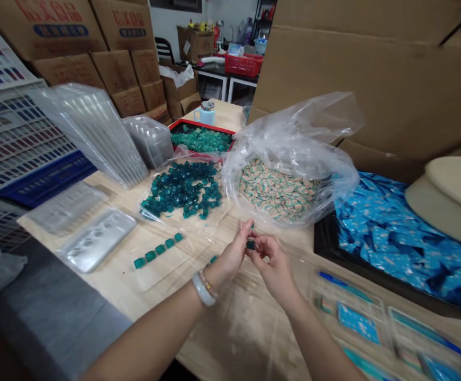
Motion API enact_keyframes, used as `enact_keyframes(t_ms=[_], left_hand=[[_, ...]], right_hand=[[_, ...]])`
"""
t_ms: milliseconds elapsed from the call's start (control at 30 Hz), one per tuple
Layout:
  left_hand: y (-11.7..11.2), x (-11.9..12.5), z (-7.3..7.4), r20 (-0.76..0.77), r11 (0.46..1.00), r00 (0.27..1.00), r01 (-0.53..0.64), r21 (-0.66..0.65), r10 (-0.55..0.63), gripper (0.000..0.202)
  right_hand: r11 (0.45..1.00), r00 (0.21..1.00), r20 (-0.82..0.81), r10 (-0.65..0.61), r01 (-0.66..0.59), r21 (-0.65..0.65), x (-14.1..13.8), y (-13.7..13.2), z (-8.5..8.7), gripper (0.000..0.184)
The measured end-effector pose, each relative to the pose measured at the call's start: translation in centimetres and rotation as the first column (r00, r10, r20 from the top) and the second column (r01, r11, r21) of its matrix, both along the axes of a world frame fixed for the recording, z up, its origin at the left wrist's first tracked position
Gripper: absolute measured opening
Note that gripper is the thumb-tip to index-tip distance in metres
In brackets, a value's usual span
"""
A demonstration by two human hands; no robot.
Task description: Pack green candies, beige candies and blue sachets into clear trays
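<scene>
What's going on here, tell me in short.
A person holds a small dark green block in the fingertips of the right hand, with the left hand close against it; the left hand's grip is unclear. To the left, a row of five green blocks lies on the table. Beyond lie a loose pile of blocks and a clear bag of small striped pieces.

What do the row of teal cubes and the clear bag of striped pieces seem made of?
Teal cubes: perhaps plastic, resin or gel, unclear which; softly glossy, judging by lighter patches. Clear bag: likely plastic film, shiny, given its creases and glare.
</scene>
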State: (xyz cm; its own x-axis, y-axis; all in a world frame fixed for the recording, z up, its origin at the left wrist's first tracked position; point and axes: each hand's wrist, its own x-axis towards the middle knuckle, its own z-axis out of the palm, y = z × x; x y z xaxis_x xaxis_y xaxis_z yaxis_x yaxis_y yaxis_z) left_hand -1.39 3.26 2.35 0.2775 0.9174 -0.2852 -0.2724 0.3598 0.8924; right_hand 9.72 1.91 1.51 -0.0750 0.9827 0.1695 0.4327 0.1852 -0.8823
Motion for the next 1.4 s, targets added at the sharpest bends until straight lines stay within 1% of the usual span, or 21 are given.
enact_keyframes(t_ms=[133, 233, 300, 400, 467, 533, 633, 700, 733, 800, 833, 900, 933, 1000, 1067, 1133, 1200, 1233, 1267, 1333, 1400], left_hand=[[-0.4, -0.6, -0.1, -0.138, 0.988, 0.99, 0.061, 0.142, -0.041, 0.038], [-1.1, -1.4, -0.1, -0.219, 0.992, 0.976, 0.041, 0.115, -0.015, 0.025], [-1.8, -2.0, -0.1, -0.123, 0.998, 0.991, 0.062, 0.0, -0.062, 0.025], [-2.9, -2.7, -0.4, 0.206, 0.957, 0.962, 0.22, -0.19, -0.181, 0.029], [-3.2, -2.8, -1.0, 0.332, 0.934, 0.927, 0.264, -0.242, -0.176, 0.03], [-3.0, -2.4, -1.6, 0.343, 0.939, 0.933, 0.207, -0.274, -0.106, 0.032], [-1.9, -1.4, -2.4, 0.272, 0.957, 0.962, 0.112, -0.269, -0.036, 0.037], [-0.6, -1.1, -2.7, 0.174, 0.976, 0.983, 0.092, -0.198, -0.057, 0.04], [0.0, -1.1, -2.8, 0.086, 0.986, 0.994, 0.082, -0.148, -0.07, 0.039], [1.1, -1.5, -2.9, -0.193, 0.998, 0.98, 0.053, 0.018, -0.048, 0.031], [1.5, -1.8, -3.1, -0.362, 0.989, 0.932, 0.063, 0.135, -0.01, 0.026], [1.8, -2.4, -3.5, -0.649, 0.916, 0.756, 0.199, 0.349, 0.083, 0.016], [1.6, -2.5, -3.8, -0.744, 0.864, 0.658, 0.302, 0.402, 0.117, 0.014], [1.0, -2.6, -4.2, -0.853, 0.789, 0.502, 0.463, 0.404, 0.142, 0.012], [0.5, -2.8, -4.4, -0.888, 0.759, 0.431, 0.521, 0.391, 0.161, 0.01], [0.7, -3.4, -4.2, -0.877, 0.737, 0.445, 0.528, 0.422, 0.184, 0.011], [1.9, -5.0, -3.7, -0.854, 0.755, 0.461, 0.464, 0.464, 0.241, 0.014], [2.8, -6.1, -3.5, -0.855, 0.788, 0.436, 0.402, 0.465, 0.282, 0.015], [3.8, -7.1, -3.3, -0.87, 0.834, 0.38, 0.328, 0.444, 0.314, 0.016], [5.9, -9.0, -3.1, -0.925, 0.913, 0.207, 0.192, 0.359, 0.32, 0.019], [7.6, -9.9, -3.2, -0.961, 0.951, 0.052, 0.134, 0.278, 0.273, 0.023]], right_hand=[[0.997, 0.994, -0.101, 0.048, -0.054, -0.059, 1.0, -0.3, -0.4, 0.012], [0.981, 0.981, -0.166, 0.097, -0.123, -0.151, 1.5, -0.9, -0.4, 0.018], [0.96, 0.966, -0.232, 0.116, -0.169, -0.223, 1.5, -1.5, -0.4, 0.022], [0.911, 0.92, -0.368, 0.138, -0.263, -0.316, 1.3, -2.1, -0.5, 0.023], [0.92, 0.907, -0.403, 0.127, -0.259, -0.293, 1.2, -2.3, -0.6, 0.02], [0.953, 0.926, -0.35, 0.145, -0.225, -0.201, 1.1, -2.1, -0.8, 0.021], [0.951, 0.938, -0.251, 0.239, -0.278, -0.132, 1.4, -0.9, -1.1, 0.02], [0.945, 0.945, -0.188, 0.266, -0.295, -0.141, 1.8, 0.6, -1.5, 0.017], [0.956, 0.961, -0.126, 0.247, -0.263, -0.129, 2.0, 1.5, -1.8, 0.017], [0.987, 0.985, 0.069, 0.157, -0.154, -0.051, 2.3, 3.4, -2.5, 0.017], [0.993, 0.977, 0.178, 0.117, -0.119, -0.002, 2.4, 4.3, -3.0, 0.017], [0.99, 0.925, 0.365, 0.108, -0.134, 0.047, 2.4, 5.8, -4.1, 0.017], [0.984, 0.89, 0.436, 0.134, -0.17, 0.046, 2.3, 6.3, -4.6, 0.017], [0.972, 0.823, 0.54, 0.177, -0.231, 0.033, 2.1, 6.8, -5.6, 0.018], [0.97, 0.782, 0.6, 0.169, -0.241, 0.04, 2.0, 6.8, -6.3, 0.018], [0.97, 0.774, 0.612, 0.162, -0.238, 0.045, 2.2, 6.6, -6.5, 0.016], [0.972, 0.802, 0.569, 0.182, -0.235, 0.02, 2.7, 6.4, -6.5, 0.015], [0.972, 0.827, 0.524, 0.204, -0.234, -0.008, 3.0, 6.3, -6.4, 0.016], [0.972, 0.854, 0.47, 0.221, -0.23, -0.039, 3.3, 6.2, -6.1, 0.018], [0.976, 0.902, 0.373, 0.219, -0.201, -0.087, 3.6, 6.1, -5.3, 0.024], [0.985, 0.928, 0.329, 0.173, -0.154, -0.083, 3.0, 6.3, -4.1, 0.024]])
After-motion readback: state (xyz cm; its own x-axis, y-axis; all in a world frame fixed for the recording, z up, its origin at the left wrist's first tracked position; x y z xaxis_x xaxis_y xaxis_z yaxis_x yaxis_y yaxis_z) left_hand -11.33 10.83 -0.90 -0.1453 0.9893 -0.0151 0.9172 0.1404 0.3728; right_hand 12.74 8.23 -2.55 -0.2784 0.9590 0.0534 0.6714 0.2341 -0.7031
